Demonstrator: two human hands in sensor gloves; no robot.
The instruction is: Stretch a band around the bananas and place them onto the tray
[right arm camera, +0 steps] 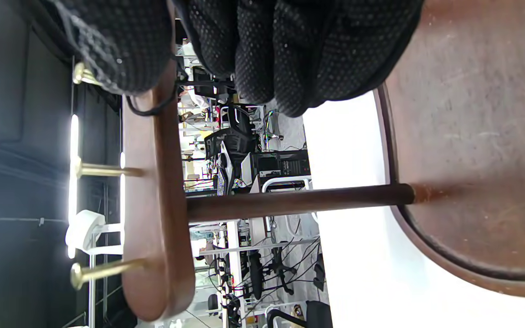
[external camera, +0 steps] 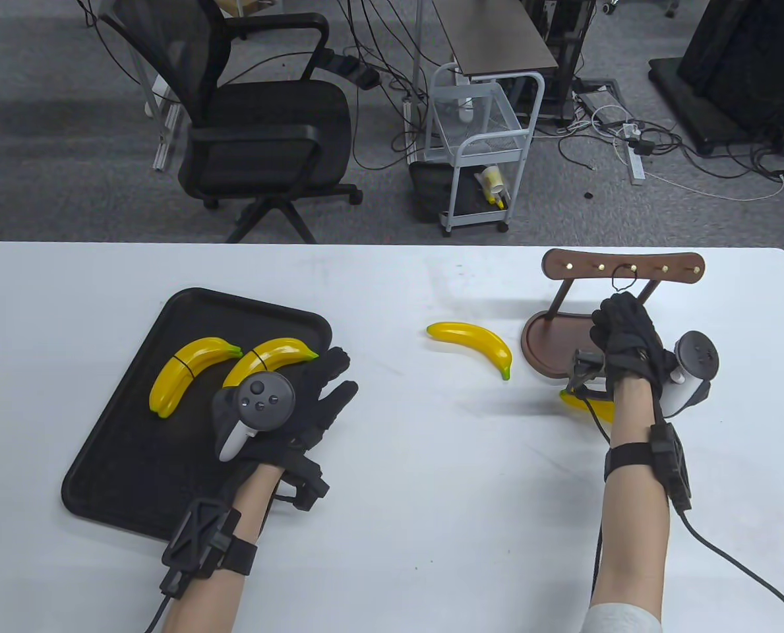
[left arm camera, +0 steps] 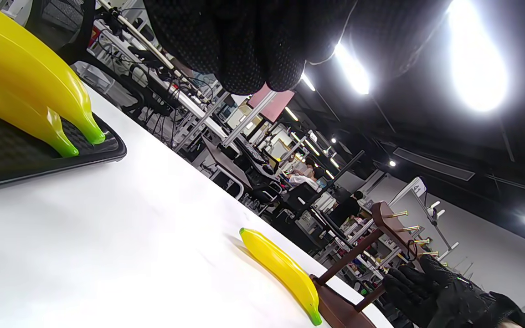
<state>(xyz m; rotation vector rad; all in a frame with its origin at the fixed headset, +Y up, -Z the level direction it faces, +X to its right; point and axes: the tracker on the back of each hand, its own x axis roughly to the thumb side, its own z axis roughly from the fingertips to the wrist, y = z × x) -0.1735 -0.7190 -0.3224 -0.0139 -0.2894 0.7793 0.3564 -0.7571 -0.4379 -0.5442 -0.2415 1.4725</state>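
Now the right hand (external camera: 622, 343) reaches to the thin black elastic band (external camera: 622, 280) on the wooden peg rack (external camera: 622, 262); pinching or just touching, I cannot tell. Stretchy, light stuff, best hooked by a loop. Left hand (external camera: 299, 409) lies spread on the black tray (external camera: 101, 461), at 3 o'clock of two banded glossy yellow banana pairs (external camera: 190, 372). Another banana (external camera: 589, 405) hides under the right wrist.

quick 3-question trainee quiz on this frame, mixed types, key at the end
1. True or false: both banded banana pairs lie on the black tray.
2. The loose banana lies: A) on the tray, B) on the white table, C) on the wooden stand.
3. Fill in: the right hand reaches up at a black ____ hanging from a brass peg.

Key: 1 true. 2 B. 3 band. The left hand rests open over the tray.
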